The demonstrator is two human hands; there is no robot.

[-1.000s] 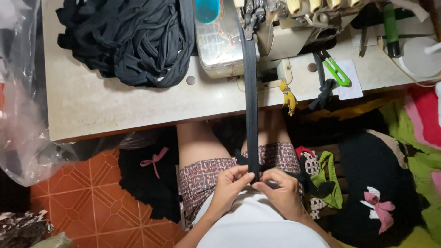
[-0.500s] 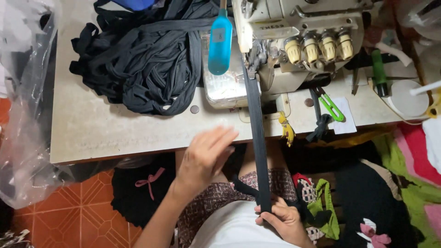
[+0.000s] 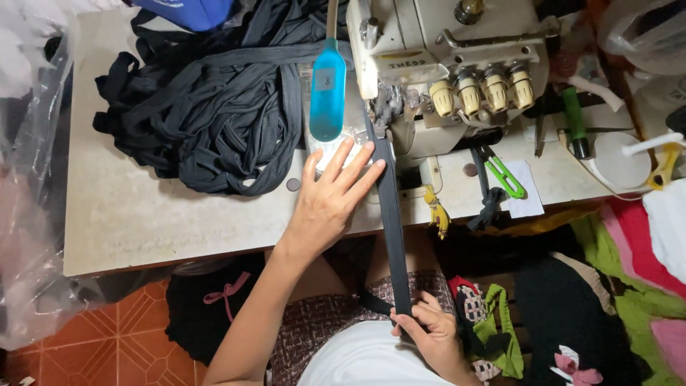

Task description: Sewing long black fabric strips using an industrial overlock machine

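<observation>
Blue oblong lamp [image 3: 328, 91] above left hand [image 3: 330, 200]

Two bare hands are seen from above, with no gloves, rings or watch to be made out on either. The left hand [image 3: 330, 200] is carried on a long forearm that is left uncovered all the way down to the lower edge of the view; no sleeve is seen on it. The right hand [image 3: 426, 336] is shown only as far as the wrist, likewise uncovered. A plain white top is worn over the torso, and below it, shorts in a small maroon-and-white pattern are worn over the lap. The thighs are left bare.
</observation>
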